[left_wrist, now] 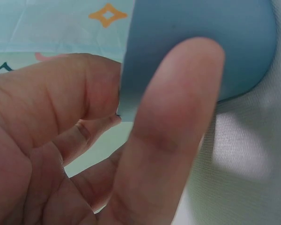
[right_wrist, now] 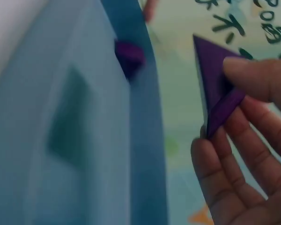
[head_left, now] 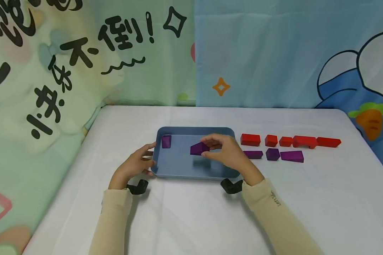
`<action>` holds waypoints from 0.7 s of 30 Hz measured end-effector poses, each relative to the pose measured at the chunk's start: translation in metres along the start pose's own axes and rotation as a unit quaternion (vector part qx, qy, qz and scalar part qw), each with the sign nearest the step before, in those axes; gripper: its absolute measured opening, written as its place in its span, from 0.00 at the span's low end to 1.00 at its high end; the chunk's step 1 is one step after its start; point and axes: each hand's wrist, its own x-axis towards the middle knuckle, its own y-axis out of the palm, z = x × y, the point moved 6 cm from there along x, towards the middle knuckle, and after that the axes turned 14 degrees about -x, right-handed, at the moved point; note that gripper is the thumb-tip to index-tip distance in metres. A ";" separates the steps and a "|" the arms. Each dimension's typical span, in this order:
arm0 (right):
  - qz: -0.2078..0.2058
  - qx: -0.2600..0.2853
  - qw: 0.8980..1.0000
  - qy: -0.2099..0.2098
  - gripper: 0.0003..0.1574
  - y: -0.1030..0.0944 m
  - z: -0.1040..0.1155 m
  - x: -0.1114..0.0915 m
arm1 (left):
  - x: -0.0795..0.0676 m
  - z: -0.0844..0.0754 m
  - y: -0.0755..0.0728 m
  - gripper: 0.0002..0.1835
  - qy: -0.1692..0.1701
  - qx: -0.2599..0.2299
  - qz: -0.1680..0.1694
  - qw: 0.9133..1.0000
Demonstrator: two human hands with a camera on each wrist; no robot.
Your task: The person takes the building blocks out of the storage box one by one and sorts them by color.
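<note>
My right hand (head_left: 221,150) pinches a dark purple block (head_left: 199,149) between thumb and fingers, above the middle of a blue-grey tray (head_left: 175,170). In the right wrist view this block (right_wrist: 213,79) shows a pointed, wedge-like corner, and its shadow falls on the tray floor. At the tray's left side my left hand (head_left: 136,163) grips the wall. Up close, its thumb (left_wrist: 178,93) lies along the outer wall while the forefinger bends at the rim. A second purple block (head_left: 166,141) sits inside the tray near the left wall.
Right of the tray, a row of several red blocks, the nearest a red block (head_left: 250,140), lies behind three purple ones, among them a long purple block (head_left: 292,156). The white table (head_left: 191,219) ends at a printed curtain (head_left: 258,53) behind and at the left.
</note>
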 end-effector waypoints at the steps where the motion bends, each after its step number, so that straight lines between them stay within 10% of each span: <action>1: 0.001 -0.002 1.000 -0.002 0.26 -0.009 -0.003 -0.005 | 0.000 0.000 0.000 0.38 -0.001 -0.001 0.000 1.000; 21: 0.002 -0.217 0.970 0.108 0.30 -0.168 -0.125 -0.116 | -0.004 0.000 0.006 0.38 -0.006 -0.001 0.010 1.000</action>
